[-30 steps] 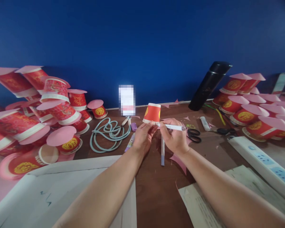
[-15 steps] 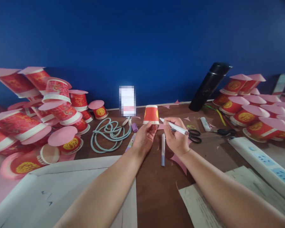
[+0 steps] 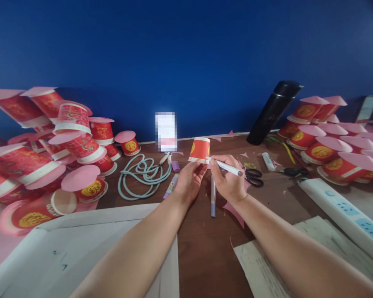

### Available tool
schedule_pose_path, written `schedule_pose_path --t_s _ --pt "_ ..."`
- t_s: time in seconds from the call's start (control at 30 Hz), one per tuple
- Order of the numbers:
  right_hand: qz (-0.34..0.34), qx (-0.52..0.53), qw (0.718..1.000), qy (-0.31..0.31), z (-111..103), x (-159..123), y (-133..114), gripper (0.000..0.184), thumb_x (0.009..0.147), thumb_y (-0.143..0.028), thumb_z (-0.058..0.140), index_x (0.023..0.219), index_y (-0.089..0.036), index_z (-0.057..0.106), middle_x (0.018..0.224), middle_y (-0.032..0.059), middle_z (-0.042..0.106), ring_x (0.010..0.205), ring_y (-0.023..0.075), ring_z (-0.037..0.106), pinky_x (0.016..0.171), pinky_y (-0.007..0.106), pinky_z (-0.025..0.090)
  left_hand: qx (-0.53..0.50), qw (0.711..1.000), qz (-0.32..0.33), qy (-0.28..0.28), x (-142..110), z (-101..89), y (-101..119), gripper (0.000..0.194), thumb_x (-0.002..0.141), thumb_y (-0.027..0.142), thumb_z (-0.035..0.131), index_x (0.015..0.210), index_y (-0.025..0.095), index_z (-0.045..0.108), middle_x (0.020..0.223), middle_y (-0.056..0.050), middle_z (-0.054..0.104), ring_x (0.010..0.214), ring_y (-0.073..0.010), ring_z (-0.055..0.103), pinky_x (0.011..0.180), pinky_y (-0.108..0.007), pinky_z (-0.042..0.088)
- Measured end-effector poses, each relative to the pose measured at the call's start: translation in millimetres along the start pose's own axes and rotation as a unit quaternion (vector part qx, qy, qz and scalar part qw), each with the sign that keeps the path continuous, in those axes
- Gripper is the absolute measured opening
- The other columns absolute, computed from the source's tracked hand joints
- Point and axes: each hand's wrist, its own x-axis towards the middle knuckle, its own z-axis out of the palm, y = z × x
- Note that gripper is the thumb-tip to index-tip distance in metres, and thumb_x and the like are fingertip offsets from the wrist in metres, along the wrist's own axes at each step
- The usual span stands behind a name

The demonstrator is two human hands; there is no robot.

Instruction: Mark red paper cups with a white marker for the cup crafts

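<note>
In the middle of the head view, a red paper cup (image 3: 200,149) with yellow emblems and a white band is held, wider end down, by my left hand (image 3: 190,179). The fingers pinch its lower rim. My right hand (image 3: 228,176) is closed around a white marker pen (image 3: 231,167), whose tip is at the cup's lower right edge; whether it touches cannot be made out. Below the hands lies a second marker (image 3: 213,203) on the brown table (image 3: 202,256). Beside the right hand are scissors with black handles (image 3: 254,177).
Red cups with pink paper discs (image 3: 81,178) are piled at left, more with pink cone tops (image 3: 332,145) at right. A coiled cable (image 3: 136,176), a phone (image 3: 167,132), a black flask (image 3: 273,111), a power strip (image 3: 348,211), glue stick (image 3: 268,161) and papers (image 3: 112,244) lie around.
The marker's tip drew back from the cup's lower edge, then came in again. The cup was turned upright and is tilted slightly again. Other things stay put.
</note>
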Motion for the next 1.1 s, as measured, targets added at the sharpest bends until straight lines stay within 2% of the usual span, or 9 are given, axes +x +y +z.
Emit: schedule_pose_path --t_s 0.3,0.5,1.1 --pt "-0.003 -0.005 1.000 0.005 0.9 -0.2 2.4 0.010 0.083 -0.028 0.057 0.088 -0.021 0.062 0.083 0.0029 0.068 0.078 0.0176 0.064 0.077 0.034 0.049 0.008 1.000 0.009 -0.016 3.0 -4.2 -3.1 0.005 0.069 0.012 0.068 0.072 0.012 0.064 0.080 -0.004 0.066 0.081 -0.0107 0.063 0.089 -0.026 0.046" --pt "-0.005 -0.005 1.000 0.005 0.9 0.8 2.4 0.009 0.083 -0.026 0.057 0.088 -0.021 0.062 0.082 0.0029 0.069 0.078 0.0180 0.064 0.076 0.034 0.049 0.011 1.000 0.010 -0.003 1.6 -1.2 -1.9 0.004 0.071 0.011 0.067 0.073 0.011 0.064 0.083 -0.005 0.067 0.081 -0.0113 0.063 0.091 -0.028 0.046" --pt "0.010 -0.011 1.000 -0.016 -0.1 1.5 2.7 0.009 0.083 -0.027 0.056 0.084 -0.021 0.062 0.078 0.0021 0.067 0.074 0.0174 0.063 0.073 0.033 0.048 0.023 0.998 0.037 -0.040 2.4 -3.0 -1.8 0.004 0.071 0.014 0.067 0.073 0.012 0.064 0.090 -0.007 0.069 0.087 -0.0136 0.063 0.093 -0.031 0.045"
